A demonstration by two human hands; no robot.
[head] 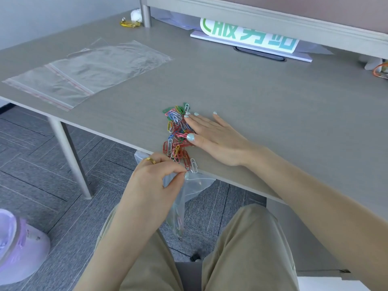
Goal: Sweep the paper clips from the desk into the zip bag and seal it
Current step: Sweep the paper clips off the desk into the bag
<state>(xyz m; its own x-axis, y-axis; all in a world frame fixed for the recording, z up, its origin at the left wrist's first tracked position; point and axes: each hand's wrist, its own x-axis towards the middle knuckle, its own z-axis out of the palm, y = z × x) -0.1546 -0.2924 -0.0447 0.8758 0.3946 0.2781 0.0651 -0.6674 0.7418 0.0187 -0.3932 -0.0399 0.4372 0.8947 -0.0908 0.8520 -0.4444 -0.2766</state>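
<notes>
Grey desk (273,97) bears paper clips (177,133), spare bags (88,72), sign (249,38).

Paper clips (178,135) heaped at the tabletop (262,87) near edge, right hand (212,137) flat just right of them. Left hand (155,179) pinches zip bag (182,198) below that edge. Spare bags (84,70) lie at the left edge; a sign (252,38) along the far edge.
</notes>
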